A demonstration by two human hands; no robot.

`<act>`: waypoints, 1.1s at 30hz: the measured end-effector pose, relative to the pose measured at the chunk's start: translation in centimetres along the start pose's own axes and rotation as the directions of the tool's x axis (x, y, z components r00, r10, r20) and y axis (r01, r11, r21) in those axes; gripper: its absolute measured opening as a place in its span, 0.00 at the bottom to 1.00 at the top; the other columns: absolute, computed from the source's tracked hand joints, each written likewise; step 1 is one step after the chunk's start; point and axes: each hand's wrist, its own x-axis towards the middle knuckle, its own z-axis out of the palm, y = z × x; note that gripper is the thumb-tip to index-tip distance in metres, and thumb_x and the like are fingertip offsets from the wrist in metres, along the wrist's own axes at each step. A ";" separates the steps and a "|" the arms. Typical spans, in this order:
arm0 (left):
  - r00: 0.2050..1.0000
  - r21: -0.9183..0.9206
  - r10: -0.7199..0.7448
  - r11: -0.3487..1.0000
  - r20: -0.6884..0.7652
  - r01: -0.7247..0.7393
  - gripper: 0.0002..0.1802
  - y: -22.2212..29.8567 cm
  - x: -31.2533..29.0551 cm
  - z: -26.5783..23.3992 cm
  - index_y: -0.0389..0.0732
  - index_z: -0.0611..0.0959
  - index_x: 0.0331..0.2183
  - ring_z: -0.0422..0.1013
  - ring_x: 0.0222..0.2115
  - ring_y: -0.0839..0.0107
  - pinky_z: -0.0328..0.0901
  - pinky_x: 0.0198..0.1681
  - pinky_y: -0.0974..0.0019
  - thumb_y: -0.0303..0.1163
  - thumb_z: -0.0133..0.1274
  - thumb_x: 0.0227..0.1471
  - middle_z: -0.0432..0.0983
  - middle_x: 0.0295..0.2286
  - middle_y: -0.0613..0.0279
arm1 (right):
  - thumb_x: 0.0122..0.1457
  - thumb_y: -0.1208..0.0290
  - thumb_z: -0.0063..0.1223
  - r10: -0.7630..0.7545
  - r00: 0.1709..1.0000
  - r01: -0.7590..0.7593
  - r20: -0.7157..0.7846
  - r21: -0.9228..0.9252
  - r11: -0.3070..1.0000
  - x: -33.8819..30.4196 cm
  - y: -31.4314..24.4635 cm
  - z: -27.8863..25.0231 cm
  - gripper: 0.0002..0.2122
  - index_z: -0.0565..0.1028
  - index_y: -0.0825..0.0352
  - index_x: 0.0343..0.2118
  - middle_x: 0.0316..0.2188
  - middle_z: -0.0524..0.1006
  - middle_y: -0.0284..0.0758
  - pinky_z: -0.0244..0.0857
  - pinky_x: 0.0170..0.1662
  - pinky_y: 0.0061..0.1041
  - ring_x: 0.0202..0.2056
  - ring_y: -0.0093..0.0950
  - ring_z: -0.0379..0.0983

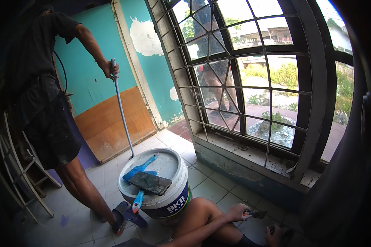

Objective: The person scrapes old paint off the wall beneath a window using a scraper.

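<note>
My left hand (237,212) is closed around the handle of a scraper (256,214), its dark flat blade pointing right. Lower down, my right hand (273,236) has curled fingers beside something dark; what it holds is hard to make out in the shadow. My bent bare leg (200,218) lies under my left forearm. Just left of my knee stands a white paint bucket (184,164) with a dark blue label. On its lid rest a black phone (150,182), a blue brush (142,168) and another tool's blue-and-orange handle (137,201), which sticks out over the rim.
At left, a person (45,82) in dark clothes grips a long grey pole (121,107) reaching the tiled floor behind the bucket. A ladder (22,168) stands behind them. A barred window (251,82) fills the right. Teal walls peel around a brown board (115,123).
</note>
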 end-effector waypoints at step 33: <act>0.999 0.038 -0.046 0.998 -0.001 0.046 0.21 0.7 0.0 -0.4 0.42 0.86 0.39 0.77 0.36 0.50 0.71 0.44 0.54 0.46 0.63 0.47 0.82 0.32 0.49 | 0.57 0.70 0.58 0.023 0.997 -0.017 -0.069 0.085 0.996 0.0 0.1 1.0 0.08 0.75 0.70 0.30 0.24 0.79 0.42 0.69 0.33 0.34 0.27 0.36 0.78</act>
